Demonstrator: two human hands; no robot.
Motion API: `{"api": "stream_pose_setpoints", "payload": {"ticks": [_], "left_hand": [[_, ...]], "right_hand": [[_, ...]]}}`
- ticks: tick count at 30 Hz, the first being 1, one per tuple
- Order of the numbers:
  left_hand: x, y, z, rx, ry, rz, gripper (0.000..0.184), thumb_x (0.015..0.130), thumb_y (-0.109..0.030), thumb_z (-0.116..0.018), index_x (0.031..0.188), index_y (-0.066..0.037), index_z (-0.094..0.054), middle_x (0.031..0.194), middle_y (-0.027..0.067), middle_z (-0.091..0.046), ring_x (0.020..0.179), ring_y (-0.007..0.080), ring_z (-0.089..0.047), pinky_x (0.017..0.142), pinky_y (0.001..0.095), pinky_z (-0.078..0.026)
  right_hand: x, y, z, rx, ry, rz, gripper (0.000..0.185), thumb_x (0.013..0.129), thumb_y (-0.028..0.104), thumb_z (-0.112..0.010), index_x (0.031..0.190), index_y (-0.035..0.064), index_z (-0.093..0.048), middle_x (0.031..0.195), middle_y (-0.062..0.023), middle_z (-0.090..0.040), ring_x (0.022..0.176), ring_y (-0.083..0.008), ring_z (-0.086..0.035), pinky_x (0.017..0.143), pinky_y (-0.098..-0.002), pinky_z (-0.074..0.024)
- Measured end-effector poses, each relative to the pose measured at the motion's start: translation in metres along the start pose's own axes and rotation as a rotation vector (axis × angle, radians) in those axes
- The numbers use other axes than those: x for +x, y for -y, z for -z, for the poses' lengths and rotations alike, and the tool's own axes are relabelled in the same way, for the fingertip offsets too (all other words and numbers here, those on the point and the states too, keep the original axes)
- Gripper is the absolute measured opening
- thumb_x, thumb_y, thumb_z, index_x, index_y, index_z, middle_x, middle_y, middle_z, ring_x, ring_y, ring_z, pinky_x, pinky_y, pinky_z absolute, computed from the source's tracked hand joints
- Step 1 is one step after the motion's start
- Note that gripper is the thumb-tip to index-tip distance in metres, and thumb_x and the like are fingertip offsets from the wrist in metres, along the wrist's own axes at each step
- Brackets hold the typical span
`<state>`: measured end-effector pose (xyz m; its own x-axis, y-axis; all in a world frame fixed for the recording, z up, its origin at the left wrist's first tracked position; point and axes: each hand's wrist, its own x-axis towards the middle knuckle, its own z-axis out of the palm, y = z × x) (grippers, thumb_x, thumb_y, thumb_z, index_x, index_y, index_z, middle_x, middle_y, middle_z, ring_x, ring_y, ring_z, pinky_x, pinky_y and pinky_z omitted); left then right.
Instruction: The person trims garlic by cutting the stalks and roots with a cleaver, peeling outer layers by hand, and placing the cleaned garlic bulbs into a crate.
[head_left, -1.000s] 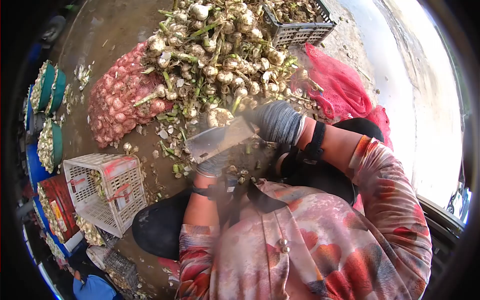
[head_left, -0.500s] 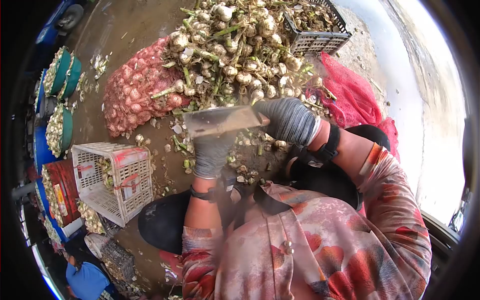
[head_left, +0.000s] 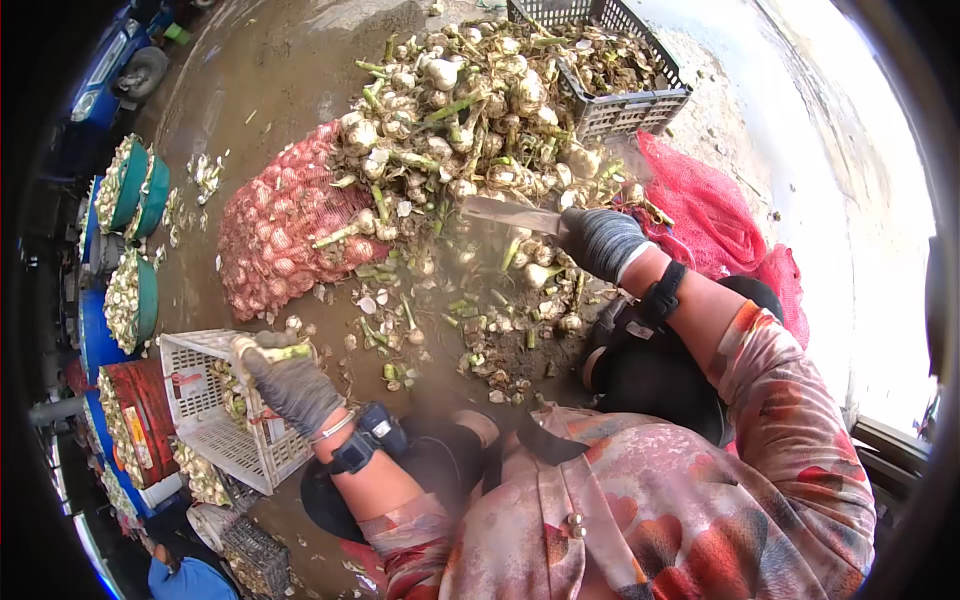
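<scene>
My right hand (head_left: 603, 243), in a grey knit glove, grips the handle of a wide-bladed knife (head_left: 512, 214). The blade points left, over the near edge of a heap of garlic bulbs (head_left: 480, 115) with cut stalks. My left hand (head_left: 297, 388), gloved too, is closed at the rim of a white plastic crate (head_left: 215, 445). A pale green garlic stalk (head_left: 288, 352) shows at its fingers; any bulb on it is hidden by the glove. The crate lies on its side with some garlic inside.
A red mesh sack of garlic (head_left: 280, 235) leans against the heap. A black crate (head_left: 632, 112) with trimmings stands behind it, an unfilled pink mesh bag (head_left: 705, 205) at right. Green tubs (head_left: 148, 300) and a red crate (head_left: 143, 415) of garlic line the left. A person in blue (head_left: 190, 580) is lower left.
My left hand has moved left and down from beneath the blade to the white crate. My right hand, still holding the knife, has shifted slightly right and down. The view has shifted slightly.
</scene>
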<state>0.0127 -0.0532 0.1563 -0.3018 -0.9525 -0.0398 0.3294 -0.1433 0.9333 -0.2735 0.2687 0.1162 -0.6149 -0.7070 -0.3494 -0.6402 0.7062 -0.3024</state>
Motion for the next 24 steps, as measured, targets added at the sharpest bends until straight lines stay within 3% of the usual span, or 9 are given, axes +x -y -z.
{"api": "stream_pose_setpoints", "payload": {"ticks": [4,5,8,10,12,14,17,19,24], "left_hand": [[0.027,-0.043,-0.022,-0.644,-0.363,-0.011,0.061,0.092,-0.041,-0.051,0.136,-0.002,-0.036,0.144,0.0169,-0.034,0.132,0.0283,-0.036,0.110,0.0500,-0.031],[0.036,-0.026,-0.033,-0.527,-0.271,0.072,0.060,0.093,-0.040,-0.048,0.137,-0.001,-0.034,0.151,0.0179,-0.023,0.142,0.0303,-0.019,0.112,0.0540,-0.026],[0.060,0.055,-0.106,0.155,0.174,0.017,0.052,0.095,-0.028,-0.050,0.138,-0.003,-0.034,0.140,0.0177,-0.041,0.129,0.0330,-0.040,0.107,0.0455,-0.034],[0.066,0.095,-0.173,0.455,0.470,-0.228,0.046,0.091,-0.015,-0.058,0.133,-0.004,-0.042,0.130,0.0136,-0.050,0.120,0.0260,-0.048,0.103,0.0378,-0.039],[0.097,0.118,-0.215,1.089,0.622,-0.606,0.057,0.078,-0.022,-0.069,0.130,-0.007,-0.049,0.134,0.0160,-0.048,0.122,0.0343,-0.046,0.108,0.0423,-0.032],[0.143,0.153,-0.234,1.444,0.529,-0.798,0.065,0.071,-0.026,-0.071,0.132,-0.017,-0.050,0.136,0.0177,-0.046,0.129,0.0368,-0.037,0.109,0.0469,-0.030],[0.201,0.198,-0.230,1.472,0.762,-0.306,0.072,0.071,-0.027,-0.071,0.137,-0.014,-0.045,0.141,0.0204,-0.041,0.130,0.0353,-0.039,0.109,0.0403,-0.032],[0.158,0.169,-0.249,1.592,0.772,-0.060,0.074,0.071,-0.030,-0.072,0.137,-0.012,-0.044,0.139,0.0218,-0.043,0.126,0.0355,-0.045,0.107,0.0377,-0.036],[0.049,0.191,-0.202,1.720,0.780,-0.055,0.067,0.073,-0.022,-0.075,0.131,-0.003,-0.048,0.124,0.0210,-0.055,0.114,0.0308,-0.054,0.097,0.0360,-0.043]], "right_hand": [[-0.024,0.024,0.025,0.267,-0.115,-0.050,0.029,0.087,0.031,-0.054,0.095,0.0040,-0.061,0.079,-0.0220,-0.064,0.080,-0.0378,-0.064,0.071,-0.0461,-0.0498],[-0.027,0.028,0.031,0.290,-0.144,-0.031,0.029,0.086,0.032,-0.058,0.095,0.0051,-0.060,0.078,-0.0216,-0.064,0.079,-0.0381,-0.064,0.070,-0.0462,-0.0496],[-0.023,0.028,0.041,0.309,-0.193,-0.050,0.028,0.084,0.034,-0.061,0.094,0.0077,-0.060,0.075,-0.0209,-0.063,0.077,-0.0393,-0.063,0.067,-0.0470,-0.0493],[-0.020,0.025,0.048,0.376,-0.205,-0.077,0.027,0.085,0.034,-0.061,0.093,0.0081,-0.060,0.074,-0.0208,-0.063,0.075,-0.0394,-0.063,0.066,-0.0477,-0.0492],[-0.017,0.017,0.048,0.457,-0.285,-0.064,0.030,0.084,0.035,-0.063,0.095,0.0074,-0.060,0.074,-0.0215,-0.063,0.074,-0.0401,-0.063,0.065,-0.0478,-0.0491],[-0.013,0.003,0.045,0.593,-0.354,-0.023,0.033,0.083,0.035,-0.066,0.096,0.0054,-0.060,0.076,-0.0227,-0.063,0.074,-0.0406,-0.063,0.064,-0.0462,-0.0496],[-0.012,-0.001,0.058,0.608,-0.324,-0.115,0.028,0.083,0.025,-0.067,0.099,0.0024,-0.060,0.078,-0.0212,-0.063,0.074,-0.0387,-0.063,0.065,-0.0415,-0.0498],[-0.009,-0.005,0.060,0.627,-0.293,-0.153,0.024,0.083,0.019,-0.067,0.098,0.0023,-0.060,0.077,-0.0201,-0.063,0.074,-0.0377,-0.063,0.065,-0.0401,-0.0496],[0.000,-0.007,0.046,0.630,-0.259,-0.097,0.026,0.083,0.025,-0.068,0.096,0.0030,-0.059,0.078,-0.0211,-0.063,0.075,-0.0383,-0.063,0.065,-0.0417,-0.0495]]}}
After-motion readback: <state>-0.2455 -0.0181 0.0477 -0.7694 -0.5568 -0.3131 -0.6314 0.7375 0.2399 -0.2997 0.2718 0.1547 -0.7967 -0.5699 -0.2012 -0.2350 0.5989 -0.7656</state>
